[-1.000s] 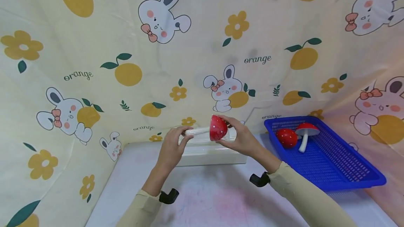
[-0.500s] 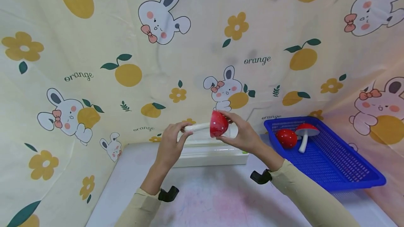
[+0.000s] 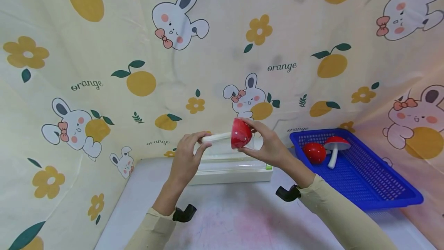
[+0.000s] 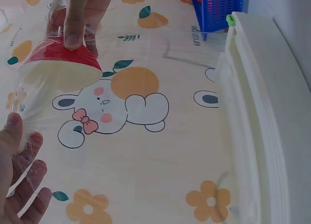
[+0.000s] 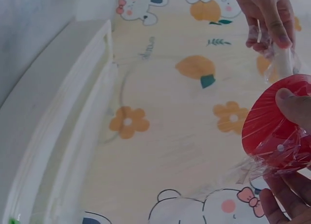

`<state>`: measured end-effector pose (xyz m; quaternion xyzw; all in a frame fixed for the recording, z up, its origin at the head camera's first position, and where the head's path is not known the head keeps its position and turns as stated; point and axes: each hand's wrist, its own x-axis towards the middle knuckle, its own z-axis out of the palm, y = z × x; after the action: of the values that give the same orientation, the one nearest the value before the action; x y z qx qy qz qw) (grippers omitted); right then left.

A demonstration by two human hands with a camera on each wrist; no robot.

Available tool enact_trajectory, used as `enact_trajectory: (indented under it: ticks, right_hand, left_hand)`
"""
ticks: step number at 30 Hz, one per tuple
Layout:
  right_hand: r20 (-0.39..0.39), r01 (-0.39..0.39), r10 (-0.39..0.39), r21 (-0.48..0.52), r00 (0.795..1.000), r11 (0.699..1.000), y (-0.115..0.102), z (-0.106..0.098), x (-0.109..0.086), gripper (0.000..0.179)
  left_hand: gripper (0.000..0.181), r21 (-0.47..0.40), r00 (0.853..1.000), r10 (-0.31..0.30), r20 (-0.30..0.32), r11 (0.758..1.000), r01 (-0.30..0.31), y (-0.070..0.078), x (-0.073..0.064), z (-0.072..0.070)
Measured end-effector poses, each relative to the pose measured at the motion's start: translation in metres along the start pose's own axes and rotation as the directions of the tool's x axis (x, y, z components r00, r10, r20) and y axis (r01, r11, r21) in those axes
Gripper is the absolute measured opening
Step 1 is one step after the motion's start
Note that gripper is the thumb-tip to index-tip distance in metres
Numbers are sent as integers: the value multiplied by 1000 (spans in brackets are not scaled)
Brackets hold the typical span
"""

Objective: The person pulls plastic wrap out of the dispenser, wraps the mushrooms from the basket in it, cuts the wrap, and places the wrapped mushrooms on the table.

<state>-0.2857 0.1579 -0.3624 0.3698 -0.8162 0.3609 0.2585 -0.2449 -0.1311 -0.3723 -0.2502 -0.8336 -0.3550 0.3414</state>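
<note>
My left hand (image 3: 184,157) pinches the white stem (image 3: 216,138) of a toy mushroom between thumb and fingers. Its red, white-dotted cap (image 3: 241,133) is gripped by my right hand (image 3: 272,147). The mushroom lies nearly sideways in the air, cap to the right. Clear cling film (image 5: 243,171) clings wrinkled over the cap, and some shows around the stem and my left fingers (image 4: 24,161). Behind and below the hands is a long white cling film dispenser (image 3: 236,176) with a green tab (image 3: 268,167). Film seems to span from it towards the mushroom.
A blue basket (image 3: 354,200) stands on the right of the white table (image 3: 145,188). In it lie a red dotted mushroom (image 3: 315,152) and another one with its white stem showing (image 3: 333,157). A patterned cloth (image 3: 208,68) hangs behind the table.
Both hands have risen slightly with the mushroom, tilting it a little. More of the dispenser's top and its green tab now show. The basket's mushrooms have stayed put.
</note>
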Motion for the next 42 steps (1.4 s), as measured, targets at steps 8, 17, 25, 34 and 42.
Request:
enact_trajectory:
  ticks: [8, 17, 25, 34, 42]
  right_hand:
    - [3, 4, -4, 17, 1000, 1000, -9, -5, -1, 100]
    - [62, -39, 38, 16, 997, 999, -22, -5, -25, 98]
    - [121, -135, 128, 52, 984, 990, -32, 4, -55, 93]
    - [213, -304, 291, 33, 933, 952, -40, 22, -89, 90]
    - [247, -324, 304, 42, 920, 945, -32, 43, -123, 84]
  left_hand:
    - [35, 6, 1000, 23, -19, 1000, -23, 7, -1, -6]
    - [32, 30, 1000, 6, 15, 1000, -6, 14, -19, -9]
    - [29, 29, 992, -78, 99, 997, 75, 15, -44, -10]
    - [24, 10, 982, -109, 157, 994, 109, 10, -74, -3]
    - [27, -77, 975, -30, 219, 996, 48, -7, -104, 11]
